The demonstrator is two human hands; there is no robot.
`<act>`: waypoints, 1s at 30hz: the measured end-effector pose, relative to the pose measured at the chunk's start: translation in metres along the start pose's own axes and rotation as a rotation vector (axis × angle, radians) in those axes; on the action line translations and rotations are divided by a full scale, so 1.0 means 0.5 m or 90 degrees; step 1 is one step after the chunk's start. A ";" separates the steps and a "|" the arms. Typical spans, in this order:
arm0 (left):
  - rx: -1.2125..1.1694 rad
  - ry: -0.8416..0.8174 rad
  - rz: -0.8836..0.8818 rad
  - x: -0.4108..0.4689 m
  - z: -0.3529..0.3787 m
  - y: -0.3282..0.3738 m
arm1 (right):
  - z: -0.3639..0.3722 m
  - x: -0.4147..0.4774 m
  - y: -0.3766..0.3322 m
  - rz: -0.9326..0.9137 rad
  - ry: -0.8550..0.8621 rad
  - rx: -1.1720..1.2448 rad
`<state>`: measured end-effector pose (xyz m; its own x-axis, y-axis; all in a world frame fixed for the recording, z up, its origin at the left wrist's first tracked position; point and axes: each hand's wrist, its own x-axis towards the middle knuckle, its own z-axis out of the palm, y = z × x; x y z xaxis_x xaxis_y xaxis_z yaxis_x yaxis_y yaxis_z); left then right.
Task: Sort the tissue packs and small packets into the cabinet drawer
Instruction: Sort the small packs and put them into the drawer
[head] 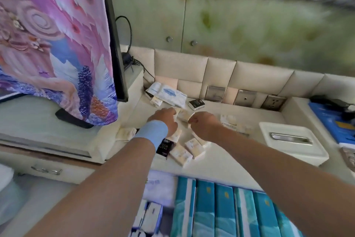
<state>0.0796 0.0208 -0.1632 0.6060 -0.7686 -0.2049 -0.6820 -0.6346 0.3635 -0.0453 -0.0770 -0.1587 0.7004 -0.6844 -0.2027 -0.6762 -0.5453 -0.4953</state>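
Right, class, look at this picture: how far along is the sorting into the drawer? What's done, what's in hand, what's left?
Done: a row of teal tissue packs stands in the open drawer. In hand: the left hand and right hand meet on one small pale pack on the counter; the grip is blurred. Left: several small white packs, a black packet and a large white pack lie there.

The open drawer (168, 217) lies nearest, with tissue packs (203, 210) standing side by side in it. Behind it runs the counter (240, 163), where small packets (181, 155) lie scattered about the middle. A tissue box (292, 140) sits to their right. A larger pack (169, 92) lies at the back left. Sockets (245, 97) line the wall behind, and a television (117, 54) stands on the left.
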 end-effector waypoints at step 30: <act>-0.110 0.369 0.042 0.175 -0.037 -0.038 | -0.016 0.193 -0.067 -0.176 0.265 -0.099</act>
<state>0.1531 -0.0329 -0.1710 0.7222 -0.6058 0.3337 -0.6786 -0.5273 0.5114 0.0432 -0.1285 -0.1549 0.7287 -0.6217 0.2871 -0.5266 -0.7768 -0.3453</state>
